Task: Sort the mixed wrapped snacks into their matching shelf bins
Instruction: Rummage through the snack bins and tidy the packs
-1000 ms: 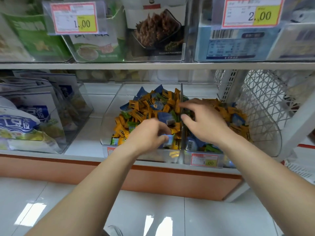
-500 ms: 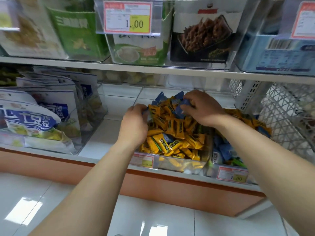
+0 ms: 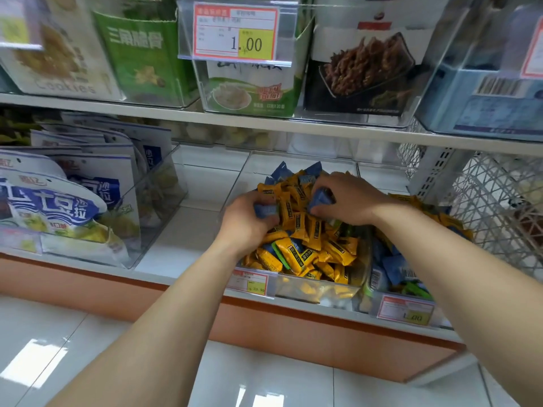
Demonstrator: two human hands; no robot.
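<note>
- Left hand (image 3: 244, 227): fingers curled round a blue snack (image 3: 266, 210), over the mostly yellow bin (image 3: 293, 165), frame centre.
- Right hand (image 3: 352, 201): fingers pinch a second blue wrapper (image 3: 321, 198), same bin.

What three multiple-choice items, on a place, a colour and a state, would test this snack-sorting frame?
1. Where are both hands? A. in a cardboard box B. over the clear bin of mostly yellow snacks C. on a checkout counter
2. What colour is the snack in the left hand? A. blue B. red C. white
3. What is the right hand doing? A. hanging idle B. lying flat, empty C. pinching a blue snack
Answers: 1 B, both rest on that pile; 2 A, blue shows in its grip; 3 C, fingers and thumb close on it.
</note>
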